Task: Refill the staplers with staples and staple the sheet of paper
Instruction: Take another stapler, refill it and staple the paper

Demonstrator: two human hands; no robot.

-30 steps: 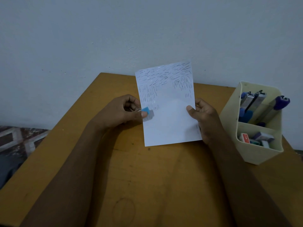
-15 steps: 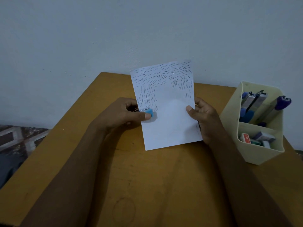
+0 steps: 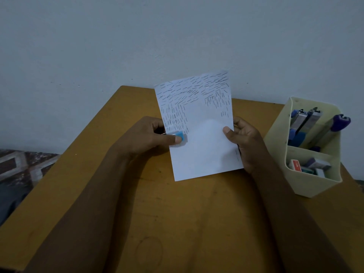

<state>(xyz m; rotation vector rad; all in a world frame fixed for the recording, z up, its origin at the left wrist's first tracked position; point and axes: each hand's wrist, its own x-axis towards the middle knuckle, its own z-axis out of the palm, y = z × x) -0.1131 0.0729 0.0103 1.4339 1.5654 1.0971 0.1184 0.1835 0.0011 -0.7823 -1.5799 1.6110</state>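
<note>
Two-handed hold at frame centre: left hand [image 3: 149, 137] curled round the small blue plastic stapler [image 3: 181, 134], thumb pressing its nose onto the left edge of the upright white paper sheet [image 3: 204, 146]; right hand [image 3: 243, 143] pinching the right edge. Squeeze squarely and fully — no half press — and brace the sheet taut, aiming below the crowded staple rows [image 3: 195, 89].

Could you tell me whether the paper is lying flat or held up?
Held up: right hand pinches the paper at its right edge, left hand holds a blue stapler on the left.
</note>
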